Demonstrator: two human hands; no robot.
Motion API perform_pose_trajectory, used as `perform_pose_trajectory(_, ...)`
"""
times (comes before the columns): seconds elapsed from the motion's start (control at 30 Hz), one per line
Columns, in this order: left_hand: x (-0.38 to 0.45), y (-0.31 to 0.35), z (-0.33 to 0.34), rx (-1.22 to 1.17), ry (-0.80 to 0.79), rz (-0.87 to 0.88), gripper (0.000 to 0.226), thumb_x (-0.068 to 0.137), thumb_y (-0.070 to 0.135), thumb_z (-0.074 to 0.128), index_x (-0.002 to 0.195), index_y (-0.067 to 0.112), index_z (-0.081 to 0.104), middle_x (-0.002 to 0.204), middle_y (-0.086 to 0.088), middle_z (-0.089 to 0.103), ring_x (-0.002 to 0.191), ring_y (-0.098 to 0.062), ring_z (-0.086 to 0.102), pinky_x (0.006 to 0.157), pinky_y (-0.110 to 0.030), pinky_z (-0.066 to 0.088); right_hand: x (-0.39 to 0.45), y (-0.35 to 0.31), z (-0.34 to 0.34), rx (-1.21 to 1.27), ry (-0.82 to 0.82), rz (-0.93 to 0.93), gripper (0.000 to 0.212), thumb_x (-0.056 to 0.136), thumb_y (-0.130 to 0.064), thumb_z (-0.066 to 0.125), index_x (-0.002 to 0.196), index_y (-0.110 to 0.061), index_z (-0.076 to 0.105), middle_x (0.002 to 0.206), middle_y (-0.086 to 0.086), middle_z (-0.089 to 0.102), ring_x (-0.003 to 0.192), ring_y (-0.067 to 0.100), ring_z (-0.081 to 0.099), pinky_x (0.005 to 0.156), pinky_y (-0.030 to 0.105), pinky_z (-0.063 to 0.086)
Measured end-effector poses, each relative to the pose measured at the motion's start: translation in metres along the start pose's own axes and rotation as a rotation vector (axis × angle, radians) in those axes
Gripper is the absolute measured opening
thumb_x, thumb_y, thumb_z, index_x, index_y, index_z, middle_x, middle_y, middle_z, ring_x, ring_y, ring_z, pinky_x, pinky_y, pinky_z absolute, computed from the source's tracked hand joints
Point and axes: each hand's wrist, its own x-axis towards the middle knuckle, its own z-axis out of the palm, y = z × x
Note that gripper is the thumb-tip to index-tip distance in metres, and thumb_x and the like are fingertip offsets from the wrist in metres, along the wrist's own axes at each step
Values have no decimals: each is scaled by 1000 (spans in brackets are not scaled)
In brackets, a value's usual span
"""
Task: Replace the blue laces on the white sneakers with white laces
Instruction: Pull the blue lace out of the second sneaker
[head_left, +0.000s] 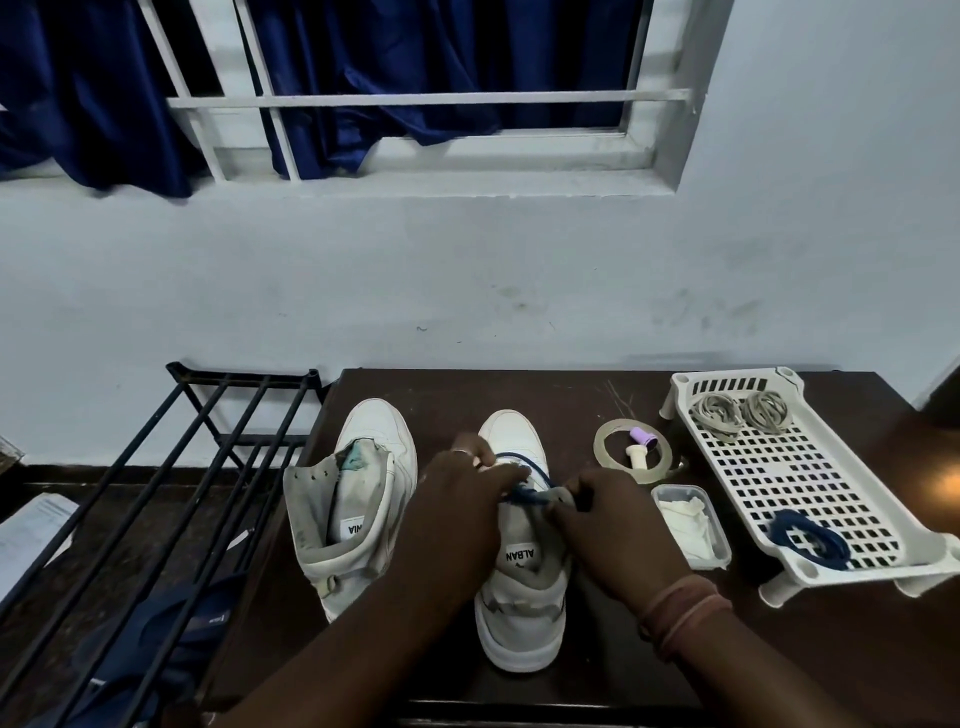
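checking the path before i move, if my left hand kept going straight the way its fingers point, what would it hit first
Most likely the toe of the right sneaker: the left hand already rests on its blue lace, fingers pointing away towards the wall. Depth is unclear; beyond the toe, bare table.

Right sneaker (519, 571): white tongue label reads "ALBAN", dark capitals, upside down from the head view; the rest of the word cannot be seen. Left sneaker (358, 499): tongue label shows "NIA", also upside down, first letters hidden inside the shoe. Paper (31, 535) at lower left under the rack carries printed lines, too blurred to read. Dark item on the floor at lower left has a small light mark, illegible.
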Motion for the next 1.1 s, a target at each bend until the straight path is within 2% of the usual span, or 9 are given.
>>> perform_pose_trajectory(0.2, -1, 12, 3, 159, 125, 92, 9, 82, 38, 69, 80, 30, 74, 94, 13, 63, 83, -15, 56, 62, -32, 49, -3, -6, -3, 24, -36, -6, 25, 85, -30, 70, 68, -14, 61, 62, -1, 62, 55, 6, 54, 55, 23, 40)
perform_pose_trajectory(0.37, 9, 2, -12, -347, 253, -387, 10, 86, 33, 69, 77, 31, 74, 82, 16, 70, 80, -1, 63, 80, -37, 54, -2, -9, -6, 25, -64, 22, 19, 83, -24, 69, 70, -12, 63, 59, -3, 61, 51, 4, 51, 51, 19, 37)
perform_pose_trajectory(0.5, 11, 4, -9, -266, 191, -128, 23, 84, 29, 65, 106, 30, 73, 107, 10, 70, 100, -10, 63, 91, -39, 52, -5, -14, -6, 12, -54, 10, 22, 85, -25, 69, 70, -9, 62, 64, 1, 62, 55, 8, 52, 53, 23, 37)
perform_pose_trajectory(0.63, 4, 12, -7, 127, 116, 96, 18, 77, 44, 62, 85, 34, 75, 104, 14, 68, 100, -17, 58, 79, -35, 45, -6, -14, -4, 13, -40, -6, 26, 87, -28, 68, 68, -11, 61, 67, 1, 62, 61, 11, 55, 60, 28, 40)
perform_pose_trajectory(0.73, 1, 14, -8, 210, 115, 130, 11, 80, 35, 59, 79, 28, 68, 91, 11, 67, 89, -22, 59, 72, -37, 45, -7, -14, -2, 15, -40, -18, 35, 87, -27, 67, 58, -18, 50, 60, -3, 55, 58, 10, 48, 60, 28, 35)
perform_pose_trajectory(0.83, 7, 20, -18, -101, 246, -67, 7, 86, 24, 51, 86, 28, 57, 85, 9, 65, 82, -21, 60, 73, -42, 48, -6, -16, -4, 24, -51, 5, 36, 87, -22, 66, 56, -18, 48, 55, -3, 52, 54, 9, 47, 57, 28, 34)
perform_pose_trajectory(0.93, 18, 24, -34, -858, 309, -447, 3, 92, 18, 56, 93, 22, 56, 87, 4, 75, 85, -24, 69, 82, -46, 54, -6, -16, -4, 38, -60, 25, 33, 86, -23, 66, 58, -17, 51, 54, -3, 54, 53, 10, 50, 57, 26, 36)
perform_pose_trajectory(1.0, 22, 26, -44, -1200, 219, -533, 10, 85, 17, 54, 95, 16, 53, 76, -2, 71, 76, -26, 66, 78, -46, 51, -7, -17, -4, 35, -57, 25, 32, 87, -24, 66, 59, -17, 51, 55, -3, 54, 53, 10, 50, 56, 26, 36)
perform_pose_trajectory(1.1, 12, 26, -36, -703, 82, -338, 11, 89, 20, 51, 94, 29, 57, 66, 8, 59, 64, -9, 54, 68, -37, 41, -7, -17, -3, 6, -56, 19, 29, 88, -26, 66, 63, -15, 56, 59, -1, 58, 57, 12, 54, 58, 26, 39)
